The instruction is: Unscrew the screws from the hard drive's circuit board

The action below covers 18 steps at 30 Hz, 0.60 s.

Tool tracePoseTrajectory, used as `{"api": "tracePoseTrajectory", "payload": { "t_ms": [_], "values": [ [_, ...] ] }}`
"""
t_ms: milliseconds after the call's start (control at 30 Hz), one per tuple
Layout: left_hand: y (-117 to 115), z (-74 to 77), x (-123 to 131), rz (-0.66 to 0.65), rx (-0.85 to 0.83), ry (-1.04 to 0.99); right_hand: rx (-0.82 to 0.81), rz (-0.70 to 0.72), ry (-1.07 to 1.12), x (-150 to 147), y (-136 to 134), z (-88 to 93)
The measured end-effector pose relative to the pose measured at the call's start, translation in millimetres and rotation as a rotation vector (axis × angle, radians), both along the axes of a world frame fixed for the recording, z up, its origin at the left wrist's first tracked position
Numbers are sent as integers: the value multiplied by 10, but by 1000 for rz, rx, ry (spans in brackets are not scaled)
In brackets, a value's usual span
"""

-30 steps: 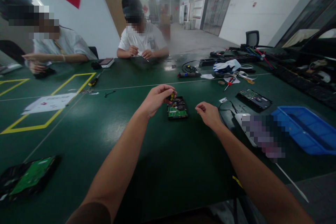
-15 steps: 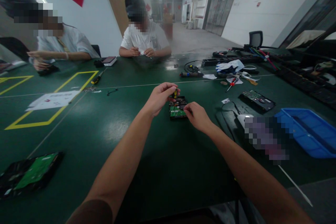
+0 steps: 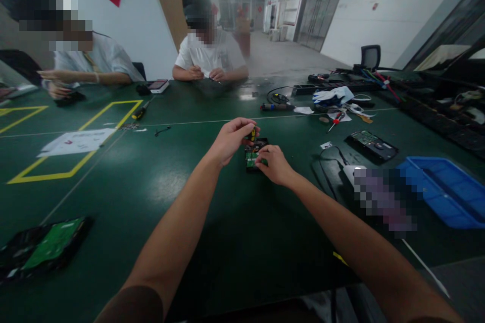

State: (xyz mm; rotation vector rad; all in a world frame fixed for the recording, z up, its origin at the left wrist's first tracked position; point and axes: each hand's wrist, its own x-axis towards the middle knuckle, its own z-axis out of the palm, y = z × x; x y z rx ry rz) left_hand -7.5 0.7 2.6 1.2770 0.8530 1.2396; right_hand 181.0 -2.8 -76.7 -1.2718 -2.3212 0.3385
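A hard drive (image 3: 250, 161) with a green circuit board lies on the green table in front of me. My left hand (image 3: 232, 140) is closed around a screwdriver (image 3: 252, 134) with a yellow and black handle, held upright over the drive's far part; its tip is hidden. My right hand (image 3: 277, 164) is over the drive's right side, thumb and fingertips pinched together at the circuit board. Whatever may be between those fingertips is too small to make out.
Another hard drive (image 3: 371, 145) and a blue tray (image 3: 447, 189) are on the right; a third drive (image 3: 53, 245) lies front left. A yellow screwdriver (image 3: 141, 111), white paper (image 3: 76, 142), gloves (image 3: 333, 95) and cables are farther back. Two people sit across the table.
My right hand has shifted left, farther over the circuit board, covering more of it. My left hand stays in place with the screwdriver.
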Motion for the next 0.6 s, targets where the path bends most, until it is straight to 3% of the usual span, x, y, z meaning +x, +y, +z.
{"api": "tracePoseTrajectory", "payload": {
  "t_ms": [300,600],
  "values": [
    [-1,6,-25,6,14,-6,8,-1,-8,9,33,14],
    [-11,18,-5,8,14,3,22,-44,66,259,114,-6]
  ]
}}
